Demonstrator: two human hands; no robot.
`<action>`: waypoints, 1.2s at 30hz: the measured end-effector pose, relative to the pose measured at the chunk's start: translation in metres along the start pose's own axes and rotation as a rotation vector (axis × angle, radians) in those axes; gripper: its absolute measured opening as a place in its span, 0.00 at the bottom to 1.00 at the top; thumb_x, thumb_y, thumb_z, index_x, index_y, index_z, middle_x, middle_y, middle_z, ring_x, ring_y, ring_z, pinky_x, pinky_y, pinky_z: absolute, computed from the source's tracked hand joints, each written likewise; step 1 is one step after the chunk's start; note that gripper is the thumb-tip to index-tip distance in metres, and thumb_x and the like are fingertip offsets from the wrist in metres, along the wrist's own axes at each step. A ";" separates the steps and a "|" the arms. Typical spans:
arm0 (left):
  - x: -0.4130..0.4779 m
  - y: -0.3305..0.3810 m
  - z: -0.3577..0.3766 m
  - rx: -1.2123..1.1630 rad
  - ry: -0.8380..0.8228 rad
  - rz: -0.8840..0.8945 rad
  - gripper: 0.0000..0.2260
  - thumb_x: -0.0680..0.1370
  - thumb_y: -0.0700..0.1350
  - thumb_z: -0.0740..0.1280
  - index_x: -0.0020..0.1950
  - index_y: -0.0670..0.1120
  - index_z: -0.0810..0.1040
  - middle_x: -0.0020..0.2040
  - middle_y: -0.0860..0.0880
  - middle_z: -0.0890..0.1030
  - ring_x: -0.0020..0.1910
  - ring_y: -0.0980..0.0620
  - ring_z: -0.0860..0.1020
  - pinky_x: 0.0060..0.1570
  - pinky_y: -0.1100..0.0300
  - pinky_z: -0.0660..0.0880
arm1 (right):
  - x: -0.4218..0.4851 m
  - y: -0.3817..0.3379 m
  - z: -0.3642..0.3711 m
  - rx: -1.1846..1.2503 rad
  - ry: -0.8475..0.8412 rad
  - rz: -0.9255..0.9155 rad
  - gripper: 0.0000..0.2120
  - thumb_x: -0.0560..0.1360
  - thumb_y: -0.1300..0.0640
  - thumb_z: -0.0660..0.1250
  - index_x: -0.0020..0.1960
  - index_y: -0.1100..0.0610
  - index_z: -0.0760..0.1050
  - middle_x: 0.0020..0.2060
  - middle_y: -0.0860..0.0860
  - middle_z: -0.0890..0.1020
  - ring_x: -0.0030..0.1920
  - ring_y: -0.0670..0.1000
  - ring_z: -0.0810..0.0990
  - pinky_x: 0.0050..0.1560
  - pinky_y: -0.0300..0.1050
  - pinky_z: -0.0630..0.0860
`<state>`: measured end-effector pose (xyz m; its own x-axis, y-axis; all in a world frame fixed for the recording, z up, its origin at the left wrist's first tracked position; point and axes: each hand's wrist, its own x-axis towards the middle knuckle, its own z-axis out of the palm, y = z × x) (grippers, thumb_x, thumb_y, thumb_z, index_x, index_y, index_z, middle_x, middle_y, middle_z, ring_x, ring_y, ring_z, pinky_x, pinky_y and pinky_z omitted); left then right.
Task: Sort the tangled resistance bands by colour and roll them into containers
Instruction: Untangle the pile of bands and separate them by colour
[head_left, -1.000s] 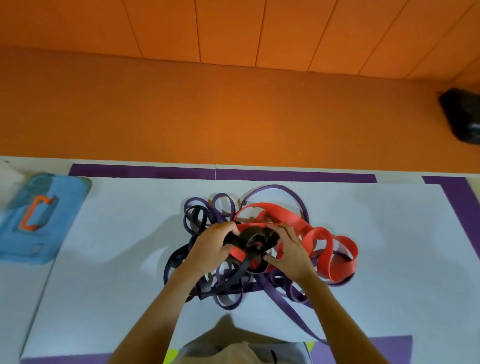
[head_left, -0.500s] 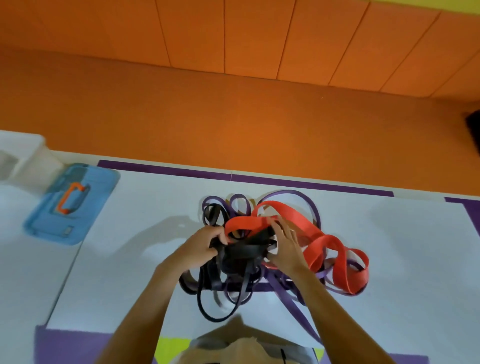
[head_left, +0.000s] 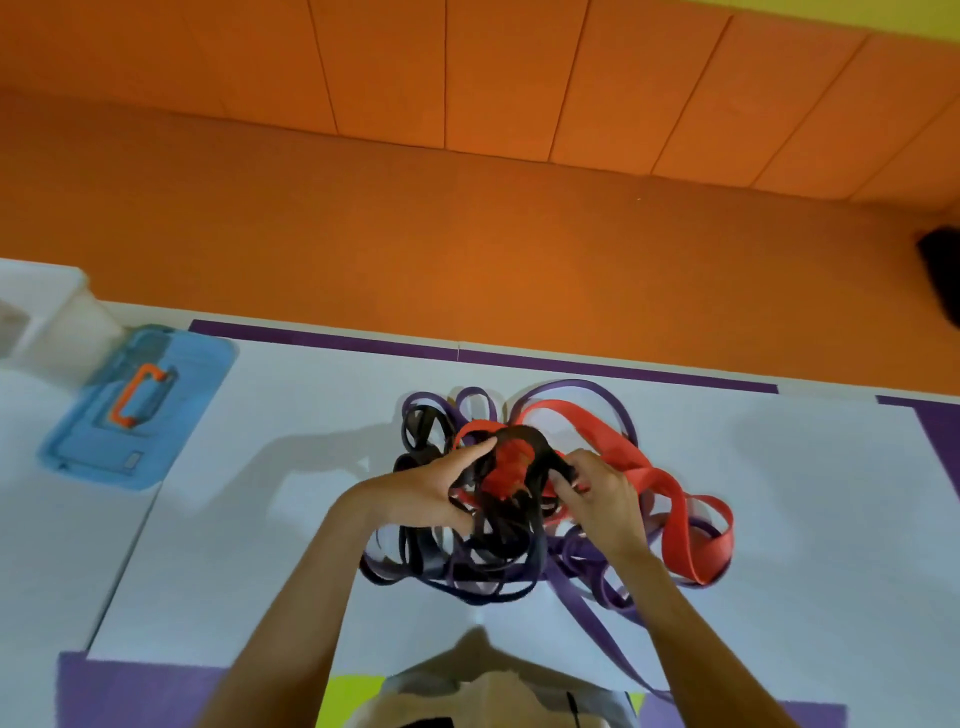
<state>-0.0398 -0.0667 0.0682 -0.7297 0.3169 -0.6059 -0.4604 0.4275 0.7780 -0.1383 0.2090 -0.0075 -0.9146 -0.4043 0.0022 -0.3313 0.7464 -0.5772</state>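
The fingers of the left hand are curled round one side of a loop of the black band, and the fingers of the right hand pinch its other side, so both hands hold the same strap. A second ago that loop sat small and low against the heap. Now it is raised above the pile and drawn wider between the hands, with a bunched piece of the red band showing through its middle and black strands trailing down from it. I read this as the black band being worked loose while the red is still threaded through it. The sorting is barely begun and nothing is rolled yet. The bands are flat, matte rubbery straps that bend into soft curls. The red one is broad and folds in wide ribbon loops to the right, the black ones are narrower and crowd in tight coils on the left and near side, and the purple bands run thin, one tail reaching toward the near edge. The tangle lies in the middle of the smooth white desk. At far left rest a blue plastic lid with an orange handle and a blurred white box, probably a container.
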 end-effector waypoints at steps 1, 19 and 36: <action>0.005 0.006 0.005 -0.006 0.010 0.013 0.52 0.72 0.55 0.80 0.81 0.75 0.46 0.84 0.65 0.52 0.80 0.57 0.65 0.70 0.58 0.69 | 0.000 -0.004 -0.003 0.018 0.014 0.002 0.09 0.79 0.42 0.70 0.47 0.46 0.76 0.36 0.42 0.81 0.35 0.43 0.81 0.35 0.47 0.81; 0.018 -0.044 0.014 -0.431 0.887 0.171 0.37 0.71 0.39 0.66 0.76 0.67 0.67 0.63 0.66 0.79 0.64 0.61 0.79 0.62 0.60 0.77 | 0.011 -0.012 0.004 0.344 -0.236 0.123 0.22 0.81 0.60 0.72 0.70 0.42 0.75 0.64 0.42 0.80 0.66 0.47 0.78 0.62 0.35 0.75; -0.016 -0.070 -0.003 -0.343 0.927 0.003 0.34 0.81 0.30 0.66 0.84 0.52 0.61 0.76 0.46 0.74 0.73 0.48 0.75 0.74 0.52 0.69 | 0.016 -0.091 0.075 0.280 -0.418 -0.039 0.21 0.84 0.51 0.66 0.77 0.45 0.72 0.71 0.46 0.77 0.72 0.49 0.75 0.74 0.57 0.72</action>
<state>0.0025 -0.1046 0.0238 -0.7707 -0.5338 -0.3481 -0.4729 0.1129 0.8739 -0.1052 0.0946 -0.0164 -0.7127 -0.6492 -0.2656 -0.2363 0.5787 -0.7806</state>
